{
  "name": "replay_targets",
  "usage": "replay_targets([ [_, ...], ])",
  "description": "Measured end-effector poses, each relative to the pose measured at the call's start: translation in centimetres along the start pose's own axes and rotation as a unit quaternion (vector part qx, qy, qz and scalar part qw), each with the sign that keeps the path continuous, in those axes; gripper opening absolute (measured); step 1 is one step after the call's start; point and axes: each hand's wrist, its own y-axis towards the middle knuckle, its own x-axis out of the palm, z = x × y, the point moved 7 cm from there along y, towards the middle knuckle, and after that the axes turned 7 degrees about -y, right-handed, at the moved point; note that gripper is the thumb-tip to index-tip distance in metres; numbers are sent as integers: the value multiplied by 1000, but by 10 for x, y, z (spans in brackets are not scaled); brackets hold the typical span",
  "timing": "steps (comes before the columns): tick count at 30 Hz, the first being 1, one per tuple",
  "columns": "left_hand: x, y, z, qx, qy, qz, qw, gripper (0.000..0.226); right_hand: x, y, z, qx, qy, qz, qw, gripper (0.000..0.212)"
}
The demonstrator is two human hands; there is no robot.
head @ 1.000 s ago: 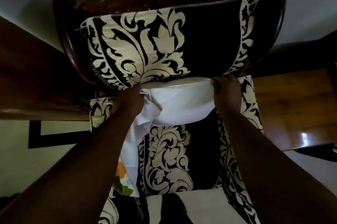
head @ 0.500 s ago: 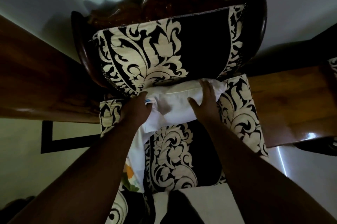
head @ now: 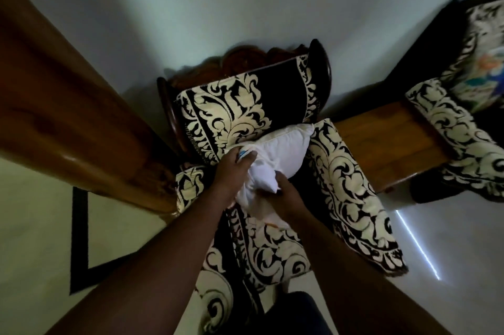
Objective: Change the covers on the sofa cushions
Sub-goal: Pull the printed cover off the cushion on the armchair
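Evidently mid-job. White cushion insert [head: 283, 147] lies on the chair seat, propped against the patterned back cushion [head: 242, 108]. Most of it is bare, with no cover over the far end.

Left hand [head: 231, 168] grips bunched white cloth at the insert's near left corner, fingers curled over it; a small blue-and-white tag shows just under the fingertips. Right hand [head: 289, 198] sits just right of the left one, at the near end of the insert, fingers wrapped down into the loose white fabric [head: 253, 198] that trails toward the person. Both hands closed on cloth, close together, nearly touching.

Whether that loose fabric is a cover coming off or one going on, I cannot tell; it is crumpled, and the light is poor. A hint of orange print shows at its near edge, below the right hand.

Progress, as a judgement: this cushion is partway at best. The cover reaches only the near end, so nearly the whole length of the insert remains to be worked. Seat cushion [head: 272, 247] beneath the hands and a second patterned cushion [head: 351, 192] to the right of the right hand both wear the black-and-cream scroll cover. Farther right, past a wooden side table [head: 381, 143], another seat holds a floral-print cushion [head: 480, 81].

How many covers are already changed I cannot say.
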Motion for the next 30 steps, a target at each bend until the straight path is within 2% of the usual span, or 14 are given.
replay_targets([
  [2, -2, -25, -5, -3, -12, -39, 999, 71, -9, -26, -16, -16, -24, 94, 995, 35],
  [4, -6, -53, -16, -14, -28, -93, 995, 72, -12, -60, -28, -24, -43, 164, 985, 26],
  [7, -7, -97, -43, -125, -57, -184, 973, 87, -4, -119, -48, -45, 50, 225, 972, 24],
  [9, -2, -130, -56, -189, -79, -252, 946, 83, 7, -164, -58, -31, 128, 232, 964, 32],
  [11, 8, -162, -59, -211, -124, -280, 928, 64, 10, -209, -63, -22, 208, 248, 946, 27],
  [14, 30, -208, -55, -151, -139, -317, 926, 31, 0, -287, -50, -9, 270, 336, 902, 19],
  [16, 54, -255, -57, -118, -90, -348, 926, 12, -7, -351, -23, 19, 304, 409, 860, 19],
  [18, 81, -304, -63, -83, -62, -399, 911, 16, -5, -415, 18, 87, 359, 464, 805, 22],
  [20, 114, -372, -81, -94, -19, -502, 860, 26, 7, -477, 58, 165, 452, 466, 743, 35],
  [21, 127, -403, -92, -96, 14, -549, 830, 36, 14, -503, 74, 172, 479, 455, 731, 46],
  [23, 152, -468, -117, -66, 91, -627, 771, 42, 24, -568, 95, 148, 495, 467, 717, 33],
  [25, 171, -546, -137, -22, 149, -684, 714, 39, 36, -640, 118, 133, 508, 512, 680, 24],
  [28, 199, -638, -171, 74, 188, -682, 703, 22, 58, -749, 146, 115, 481, 613, 616, 20],
  [30, 216, -696, -210, 112, 228, -674, 693, 45, 78, -827, 166, 86, 459, 684, 560, 19],
])
